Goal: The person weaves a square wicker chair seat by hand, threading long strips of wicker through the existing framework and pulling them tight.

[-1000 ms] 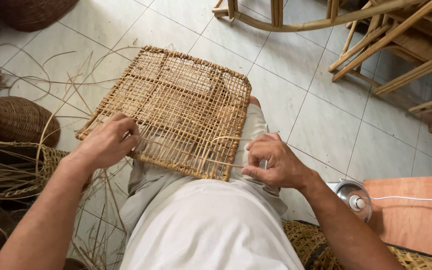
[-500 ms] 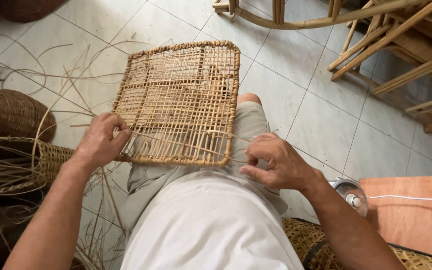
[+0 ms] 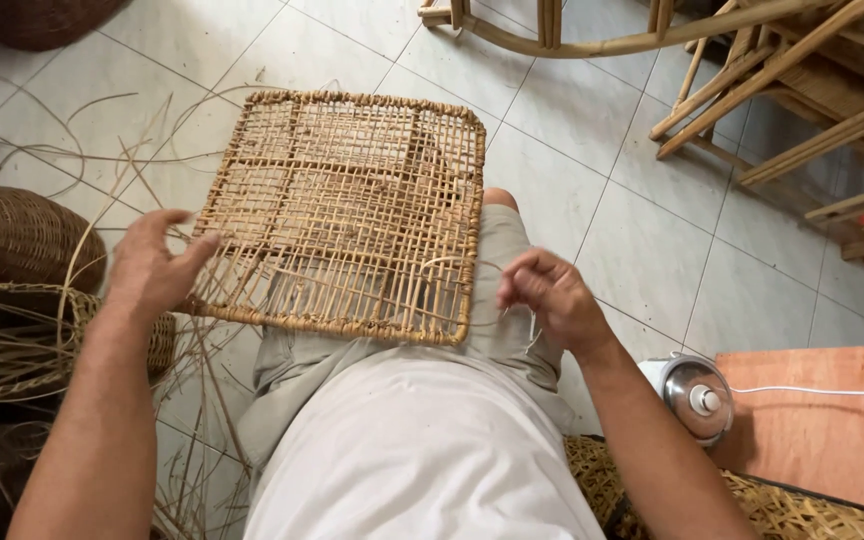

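The left hand point(image 3: 157, 268) lies open against the woven rattan panel point(image 3: 347, 215); the right hand point(image 3: 550, 298) pinches a thin strand — probably, it's barely visible.

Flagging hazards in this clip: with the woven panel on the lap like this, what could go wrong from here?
The woven panel rests on the knees with only the left hand against its left edge, palm open; it could tip or slide off. The right hand pinches a thin strand near the panel's right edge; a hard pull might snap it or distort the weave. Loose strands on the tiled floor could snag the panel.
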